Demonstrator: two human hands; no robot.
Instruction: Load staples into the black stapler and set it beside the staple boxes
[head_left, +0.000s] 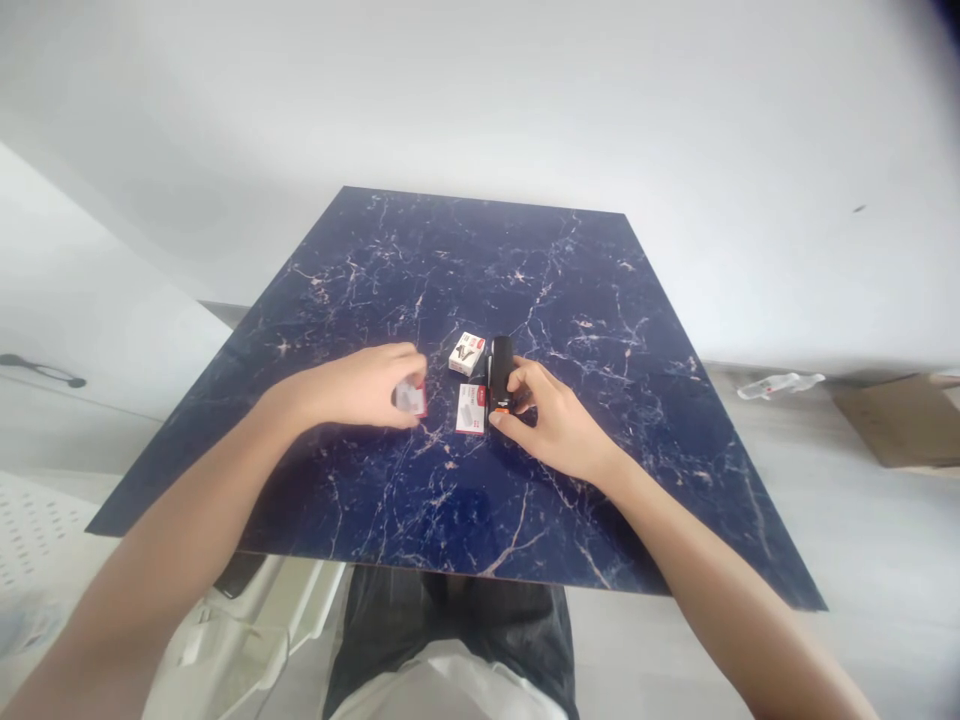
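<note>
Gripped a small white-and-red cardboard box point(411, 400) in the left hand point(379, 384), left of frame centre, placement pending; showed two similar boxes point(470, 408) already lying centrally on the navy marbled tabletop point(435, 260); rightward, clasped a black, orange-marked oblong object point(502, 360) in the right hand point(553, 420), unreleased.

Looks like a plain room in a home to me, maybe a small office, honestly can't tell which. Bare white wall point(487, 100), pale floor point(795, 530), and a blue marble-look table point(487, 270) near it. Off to the right there's a cardboard box point(892, 425) and what look like clear plastic bottles point(769, 386) on the floor. Left side has a dark handle point(45, 371) on a white front, door or cabinet, dunno.
</note>
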